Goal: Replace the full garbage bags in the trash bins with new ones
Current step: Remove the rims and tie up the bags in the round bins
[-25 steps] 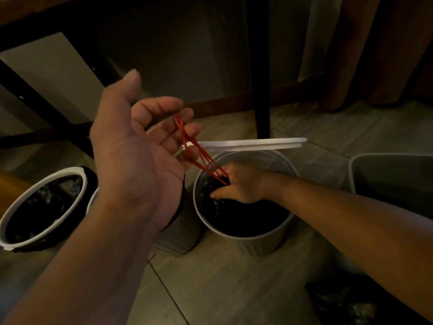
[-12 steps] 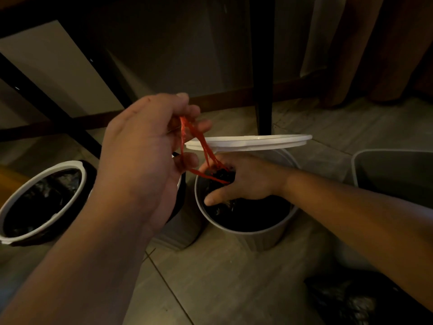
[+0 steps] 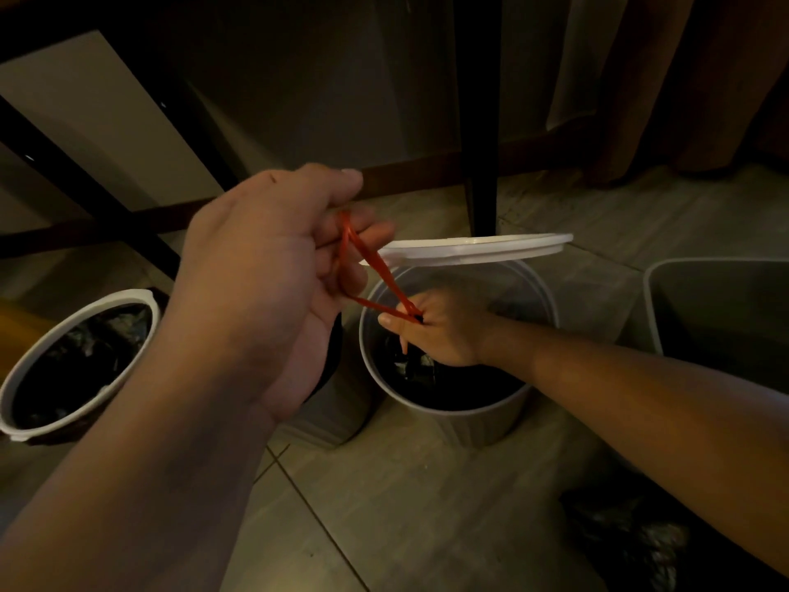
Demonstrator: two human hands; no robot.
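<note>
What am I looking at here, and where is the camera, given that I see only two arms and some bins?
There is no machine here. These are a person's own bare hands, filmed by a single camera worn on the head, looking down at a tiled floor. The left hand grips a red plastic drawstring. The right hand pinches its other end at the black garbage bag inside a round grey bin, whose white lid is raised above the rim. A round white-rimmed bin sits to the left and a rectangular grey bin to the right.

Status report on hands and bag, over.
Left hand grips red plastic drawstring, taut. Right hand pinches it over black garbage bag in round white bin. No obstruction seen.
</note>
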